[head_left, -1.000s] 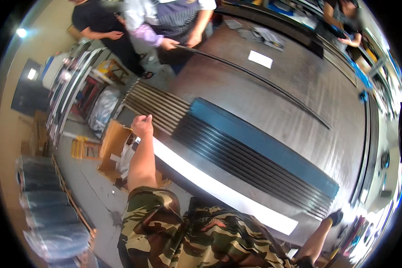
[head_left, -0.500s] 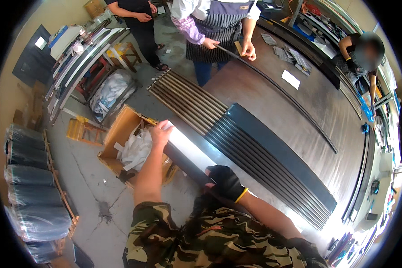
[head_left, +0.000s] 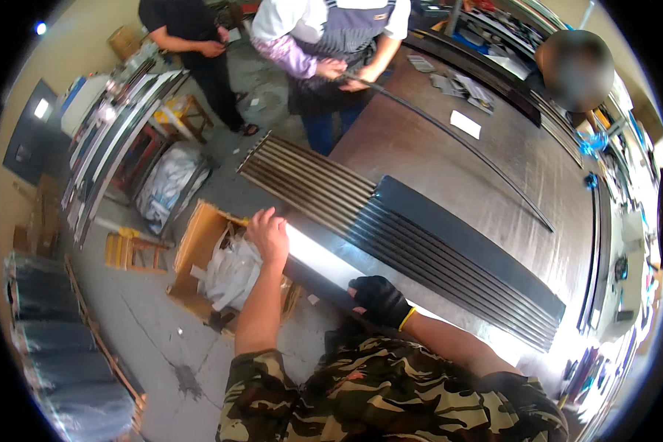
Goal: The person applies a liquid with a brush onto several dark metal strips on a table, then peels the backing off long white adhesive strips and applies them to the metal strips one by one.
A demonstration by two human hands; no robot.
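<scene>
A long flat strip (head_left: 320,256), shiny white on top with a dark near side, lies along the near table edge. My left hand (head_left: 270,236), bare, is at its far-left end, fingers loosely bent and apart. My right hand (head_left: 381,300), in a black fingerless glove with a yellow cuff, is closed over the strip's near edge farther along. Beyond the strip lies a row of several parallel ribbed bars (head_left: 313,177), brownish at the left and dark along the rest. A dark flat panel (head_left: 449,232) lies along their far side.
Across the brown table (head_left: 420,140), a person in a striped apron (head_left: 324,88) holds a long dark rod (head_left: 468,147). Another person in black stands far left; a third is far right. A cardboard box (head_left: 191,250) with white scraps stands left. Wrapped rolls (head_left: 66,346) line the left.
My left hand's fingers have loosened at the strip's end, while my right hand keeps its hold. The view has shifted slightly. The aproned person's hands have come together on the rod.
</scene>
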